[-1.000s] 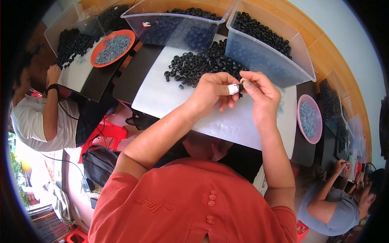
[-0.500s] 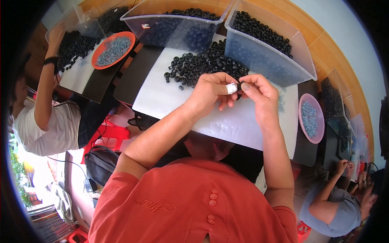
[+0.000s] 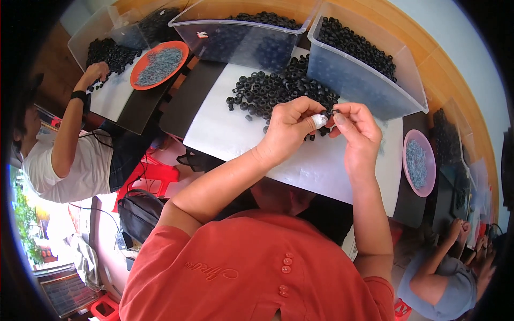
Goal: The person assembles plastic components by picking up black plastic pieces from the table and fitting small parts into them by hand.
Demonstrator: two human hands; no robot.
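Note:
My left hand and my right hand meet above the white board. Their thumbs and fingers pinch a small black part, mostly covered by the fingertips. White tape wraps my left thumb. Just beyond my hands, a heap of black ring-shaped parts spreads over the board, and a few lie loose at its near edge.
Two clear bins, one at the back and one at the back right, hold more black parts. A pink bowl and an orange bowl contain small grey-blue pieces. Co-workers sit left and right.
The view has shifted slightly, so the scene sits further right. My fingers have changed their hold on the black part. The left co-worker's hand has come down from the bin to the parts.

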